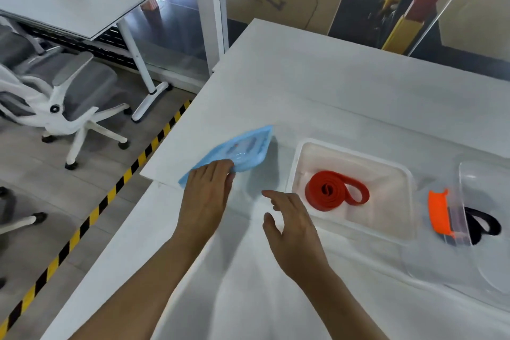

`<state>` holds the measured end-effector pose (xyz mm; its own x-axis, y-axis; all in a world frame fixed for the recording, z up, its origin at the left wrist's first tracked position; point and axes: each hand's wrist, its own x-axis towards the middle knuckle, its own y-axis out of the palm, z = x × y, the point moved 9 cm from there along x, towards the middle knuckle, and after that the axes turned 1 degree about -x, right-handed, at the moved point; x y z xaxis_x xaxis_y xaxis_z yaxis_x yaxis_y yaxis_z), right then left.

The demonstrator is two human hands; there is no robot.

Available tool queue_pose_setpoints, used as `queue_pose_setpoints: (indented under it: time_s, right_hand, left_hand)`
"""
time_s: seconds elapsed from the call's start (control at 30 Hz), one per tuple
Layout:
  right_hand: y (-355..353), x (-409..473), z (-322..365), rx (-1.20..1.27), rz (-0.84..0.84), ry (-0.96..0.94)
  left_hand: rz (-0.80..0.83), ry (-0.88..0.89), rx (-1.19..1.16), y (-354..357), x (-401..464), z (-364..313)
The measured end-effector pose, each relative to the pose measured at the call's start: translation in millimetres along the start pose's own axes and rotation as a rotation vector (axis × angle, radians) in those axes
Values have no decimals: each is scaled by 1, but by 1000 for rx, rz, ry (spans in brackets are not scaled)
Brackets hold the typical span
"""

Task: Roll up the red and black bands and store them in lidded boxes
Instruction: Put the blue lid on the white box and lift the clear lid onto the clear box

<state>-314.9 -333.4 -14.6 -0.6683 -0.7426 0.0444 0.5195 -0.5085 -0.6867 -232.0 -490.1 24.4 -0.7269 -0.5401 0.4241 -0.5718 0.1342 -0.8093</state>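
One band, the red band (335,194), is lying rolled in the open clear box (386,174) awaiting its blue lid (248,150), which the left hand (208,190) is gripping while the right hand (292,225) is hovering, fingers loosely spread, and the black band (485,225) is sitting in a second box (469,174), seemingly unlidded.

white worktable (317,85) with cloth cover; second white desk (69,5) far left; grey-white office chair (63,102) beside it; yellow-black floor tape (91,215) along table edge
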Motion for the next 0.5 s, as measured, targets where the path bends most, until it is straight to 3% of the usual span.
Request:
queue_pose_setpoints:
  time_s: [0.17, 0.5]
  right_hand:
    - [-36, 16, -1, 110, -68, 89]
    - [-96, 27, -48, 241, -212, 393]
  left_hand:
    - [-98, -336, -292, -66, 13, -5]
    - [-321, -505, -526, -111, 24, -11]
